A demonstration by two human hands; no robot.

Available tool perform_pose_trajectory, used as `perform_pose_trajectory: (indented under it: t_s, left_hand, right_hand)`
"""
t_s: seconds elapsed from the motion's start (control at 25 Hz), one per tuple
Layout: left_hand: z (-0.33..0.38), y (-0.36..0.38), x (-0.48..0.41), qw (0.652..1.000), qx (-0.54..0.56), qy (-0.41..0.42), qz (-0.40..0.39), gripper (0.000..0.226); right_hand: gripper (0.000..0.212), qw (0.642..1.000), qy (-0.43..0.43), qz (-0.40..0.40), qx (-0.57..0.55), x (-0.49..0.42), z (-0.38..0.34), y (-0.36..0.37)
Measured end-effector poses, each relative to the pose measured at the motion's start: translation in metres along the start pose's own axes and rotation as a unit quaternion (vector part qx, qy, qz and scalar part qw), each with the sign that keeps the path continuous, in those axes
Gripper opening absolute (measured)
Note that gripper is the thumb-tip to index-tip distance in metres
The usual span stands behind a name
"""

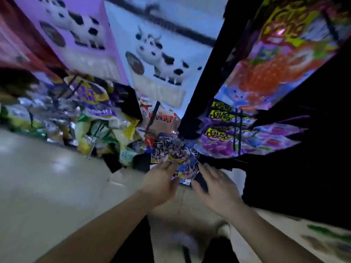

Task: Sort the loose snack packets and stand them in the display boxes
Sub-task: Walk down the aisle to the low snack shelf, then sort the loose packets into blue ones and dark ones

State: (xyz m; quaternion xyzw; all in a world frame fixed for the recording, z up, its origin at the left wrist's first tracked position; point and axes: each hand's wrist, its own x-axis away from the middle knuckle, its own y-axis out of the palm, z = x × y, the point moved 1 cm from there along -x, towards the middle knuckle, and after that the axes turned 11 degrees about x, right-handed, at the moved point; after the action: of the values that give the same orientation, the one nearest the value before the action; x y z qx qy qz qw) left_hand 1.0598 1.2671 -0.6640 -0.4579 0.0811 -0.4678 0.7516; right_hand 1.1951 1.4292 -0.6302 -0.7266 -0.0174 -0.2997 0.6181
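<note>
1. You are reaching both bare arms forward over a pale floor [47, 177] toward a cluster of small snack packets [176, 158] lying low between two shelving units; the whole scene is blurred.
2. Your left hand [161, 183] is lying against the near left edge of the cluster, fingers stretched forward and touching the packets; whether its grip is closing on any of them you cannot tell from this blur.
3. Your right hand [216, 186] is hovering just beside the cluster's right edge, fingers spread and apart, with nothing clamped in its grip.
4. The small packets are sitting in a loose, overlapping heap, printed in blue, yellow and white; no single one can be made out as upright.
5. To the left, a jumble of larger yellow, green and silver bags [98, 126] is spilling along the base of the shelves.
6. Above it, tall cartons printed with cartoon cows [159, 54] are standing side by side, one purple, one pale blue.
7. To the right, purple jelly bags with yellow labels [237, 141] are hanging in a dark rack [294, 168], beneath a large bag showing a red strawberry [266, 76].
</note>
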Motion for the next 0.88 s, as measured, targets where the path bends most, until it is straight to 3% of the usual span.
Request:
perform_pose_trajectory:
  t_s: [0.2, 0.36, 0.52, 0.72, 0.88]
  left_hand:
    - [-0.032, 0.146, -0.019, 0.995, 0.019, -0.095, -0.002, 0.065]
    - [-0.093, 0.264, -0.056, 0.995, -0.014, -0.096, -0.016, 0.071]
    - [-0.147, 0.350, -0.085, 0.994, -0.041, -0.095, -0.021, 0.090]
    - [-0.148, 0.367, -0.095, 0.995, -0.043, -0.094, 0.017, 0.075]
    - [-0.138, 0.356, -0.061, 0.997, -0.019, -0.045, 0.054, 0.081]
  right_hand:
    - [0.085, 0.992, -0.062, -0.104, 0.040, -0.041, 0.046, 0.118]
    - [0.127, 0.995, -0.074, -0.062, 0.026, -0.103, 0.055, 0.258]
    - [0.115, 0.994, -0.082, -0.066, 0.030, -0.145, 0.070, 0.373]
    - [0.079, 0.997, -0.052, 0.006, 0.051, -0.147, 0.077, 0.400]
    - [0.093, 0.997, -0.056, 0.023, 0.050, -0.114, 0.065, 0.378]
